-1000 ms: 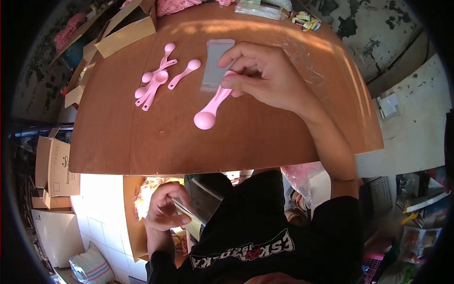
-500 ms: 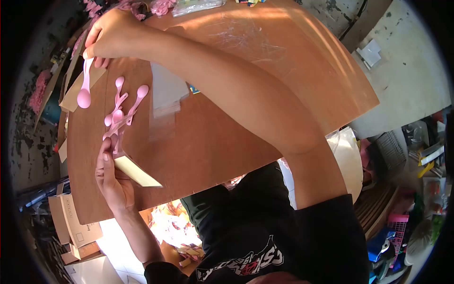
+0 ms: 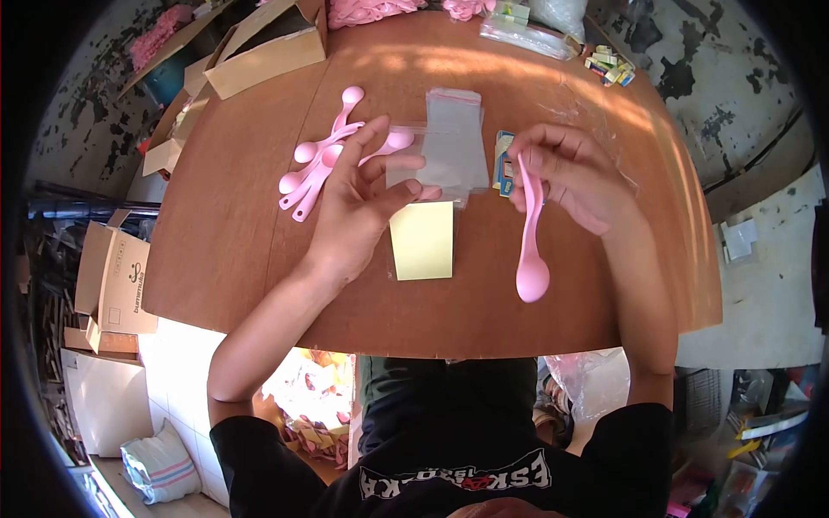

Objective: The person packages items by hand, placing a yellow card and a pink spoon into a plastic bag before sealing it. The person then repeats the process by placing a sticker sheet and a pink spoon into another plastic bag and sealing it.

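My right hand (image 3: 574,177) pinches a pink plastic spoon (image 3: 531,250) by its handle end; the bowl hangs downward above the table. My left hand (image 3: 363,198) has its thumb and a finger closed at the upper part of a clear plastic bag, its index finger raised. Inside that bag lies a pale yellow card (image 3: 422,242). Just behind my left hand is a loose pile of pink spoons (image 3: 330,157), partly covered by the fingers. A stack of clear bags (image 3: 458,142) lies flat beyond the yellow card.
A small blue and yellow box (image 3: 503,164) lies beside my right hand. An open cardboard box (image 3: 268,65) stands at the back left. Pink bundles (image 3: 376,9), a plastic packet (image 3: 527,39) and small boxes (image 3: 610,66) line the far edge of the wooden table (image 3: 242,276).
My right hand has brought the spoon from the far left over to the right side. My left hand and the bagged card have moved to the middle. The view has turned to face the table squarely.
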Action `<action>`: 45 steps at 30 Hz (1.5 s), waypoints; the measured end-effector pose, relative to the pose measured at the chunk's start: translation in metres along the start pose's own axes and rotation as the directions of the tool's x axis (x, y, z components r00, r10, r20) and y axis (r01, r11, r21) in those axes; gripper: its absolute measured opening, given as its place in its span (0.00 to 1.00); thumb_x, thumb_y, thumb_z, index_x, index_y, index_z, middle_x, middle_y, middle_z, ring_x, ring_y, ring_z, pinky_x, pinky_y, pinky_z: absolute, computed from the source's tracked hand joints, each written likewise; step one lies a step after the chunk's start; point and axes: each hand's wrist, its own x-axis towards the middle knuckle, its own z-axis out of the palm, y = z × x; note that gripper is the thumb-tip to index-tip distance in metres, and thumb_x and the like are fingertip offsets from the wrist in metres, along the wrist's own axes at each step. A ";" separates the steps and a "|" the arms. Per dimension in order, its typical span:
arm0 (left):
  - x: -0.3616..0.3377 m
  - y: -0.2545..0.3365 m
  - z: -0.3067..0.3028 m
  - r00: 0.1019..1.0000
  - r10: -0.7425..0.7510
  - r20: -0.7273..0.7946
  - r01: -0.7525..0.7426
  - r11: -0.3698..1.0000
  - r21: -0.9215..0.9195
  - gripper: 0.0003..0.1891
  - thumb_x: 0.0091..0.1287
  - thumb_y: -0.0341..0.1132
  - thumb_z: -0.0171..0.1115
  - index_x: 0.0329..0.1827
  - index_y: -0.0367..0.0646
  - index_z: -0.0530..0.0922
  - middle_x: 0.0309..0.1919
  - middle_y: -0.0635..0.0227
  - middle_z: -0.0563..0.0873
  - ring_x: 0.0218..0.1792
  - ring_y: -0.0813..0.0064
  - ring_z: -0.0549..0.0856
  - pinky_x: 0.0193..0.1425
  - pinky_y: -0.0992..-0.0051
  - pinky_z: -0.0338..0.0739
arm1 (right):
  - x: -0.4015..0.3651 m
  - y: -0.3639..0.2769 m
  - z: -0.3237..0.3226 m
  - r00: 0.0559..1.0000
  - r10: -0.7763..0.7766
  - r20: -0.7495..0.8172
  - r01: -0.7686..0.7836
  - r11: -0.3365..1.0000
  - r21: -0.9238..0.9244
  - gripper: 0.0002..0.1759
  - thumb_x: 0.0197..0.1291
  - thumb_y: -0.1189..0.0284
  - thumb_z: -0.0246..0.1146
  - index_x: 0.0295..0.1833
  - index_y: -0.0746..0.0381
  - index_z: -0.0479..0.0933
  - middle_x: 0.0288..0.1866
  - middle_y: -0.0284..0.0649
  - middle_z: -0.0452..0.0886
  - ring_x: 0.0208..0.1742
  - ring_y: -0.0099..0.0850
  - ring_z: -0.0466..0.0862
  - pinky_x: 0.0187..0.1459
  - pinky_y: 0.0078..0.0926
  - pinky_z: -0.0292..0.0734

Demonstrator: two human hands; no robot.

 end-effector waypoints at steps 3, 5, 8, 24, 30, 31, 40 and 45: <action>0.001 -0.017 -0.002 0.996 0.083 0.021 -0.082 0.997 -0.013 0.36 0.63 0.13 0.57 0.73 0.42 0.55 0.60 0.57 0.72 0.54 0.69 0.80 0.57 0.69 0.83 | 0.003 0.027 0.023 0.999 -0.014 -0.030 0.005 0.956 -0.292 0.11 0.63 0.70 0.66 0.43 0.68 0.82 0.43 0.37 0.83 0.44 0.25 0.83 0.41 0.23 0.82; -0.001 -0.020 -0.004 0.980 0.194 0.033 -0.197 0.967 0.160 0.36 0.63 0.13 0.56 0.73 0.43 0.55 0.63 0.56 0.70 0.54 0.69 0.81 0.56 0.69 0.84 | 0.003 0.041 0.036 0.998 0.011 -0.070 -0.032 0.949 -0.314 0.10 0.61 0.71 0.68 0.42 0.67 0.83 0.45 0.36 0.84 0.44 0.23 0.82 0.43 0.21 0.81; -0.003 -0.014 -0.006 0.989 0.142 0.041 -0.143 0.990 0.022 0.36 0.64 0.14 0.57 0.74 0.43 0.54 0.66 0.55 0.68 0.54 0.67 0.82 0.56 0.67 0.84 | 0.005 0.049 0.042 0.998 0.038 0.041 -0.024 0.953 -0.303 0.09 0.60 0.71 0.69 0.42 0.66 0.83 0.41 0.36 0.85 0.44 0.22 0.82 0.45 0.21 0.80; -0.011 -0.005 0.002 0.981 -0.107 0.161 0.093 0.991 0.092 0.48 0.60 0.19 0.67 0.78 0.38 0.44 0.36 0.55 0.89 0.41 0.73 0.88 0.47 0.76 0.82 | -0.008 0.022 0.013 0.728 -0.521 -0.445 0.461 0.853 -0.245 0.10 0.66 0.74 0.62 0.48 0.70 0.77 0.39 0.40 0.83 0.40 0.25 0.85 0.40 0.24 0.86; -0.014 -0.010 0.007 0.963 -0.080 0.256 0.048 0.990 0.129 0.46 0.62 0.19 0.65 0.78 0.38 0.45 0.40 0.57 0.89 0.42 0.80 0.86 0.49 0.79 0.79 | -0.006 0.029 0.018 0.703 -0.496 -0.510 0.367 0.867 -0.337 0.09 0.65 0.76 0.63 0.46 0.71 0.77 0.40 0.42 0.83 0.40 0.28 0.86 0.41 0.27 0.88; -0.014 -0.010 0.006 0.963 -0.082 0.258 0.049 0.990 0.130 0.46 0.62 0.19 0.65 0.78 0.38 0.45 0.40 0.57 0.89 0.42 0.80 0.86 0.49 0.79 0.79 | -0.006 0.029 0.020 0.702 -0.496 -0.512 0.367 0.867 -0.337 0.09 0.65 0.76 0.63 0.46 0.71 0.77 0.40 0.42 0.83 0.40 0.28 0.86 0.41 0.27 0.88; -0.016 -0.008 0.007 0.955 -0.073 0.288 0.032 0.989 0.143 0.44 0.64 0.19 0.64 0.78 0.40 0.45 0.45 0.54 0.88 0.47 0.74 0.87 0.53 0.76 0.81 | -0.005 0.031 0.034 0.740 -0.466 -0.484 0.312 0.877 -0.366 0.09 0.64 0.76 0.65 0.44 0.71 0.78 0.39 0.42 0.84 0.40 0.27 0.86 0.40 0.26 0.88; -0.019 -0.005 0.011 0.956 -0.001 0.293 -0.048 0.986 0.160 0.42 0.65 0.19 0.63 0.78 0.40 0.48 0.46 0.56 0.87 0.47 0.76 0.86 0.51 0.79 0.81 | -0.007 0.025 0.046 0.686 -0.618 -0.384 0.351 0.743 -0.569 0.09 0.61 0.77 0.67 0.44 0.70 0.79 0.37 0.41 0.84 0.39 0.24 0.85 0.41 0.19 0.83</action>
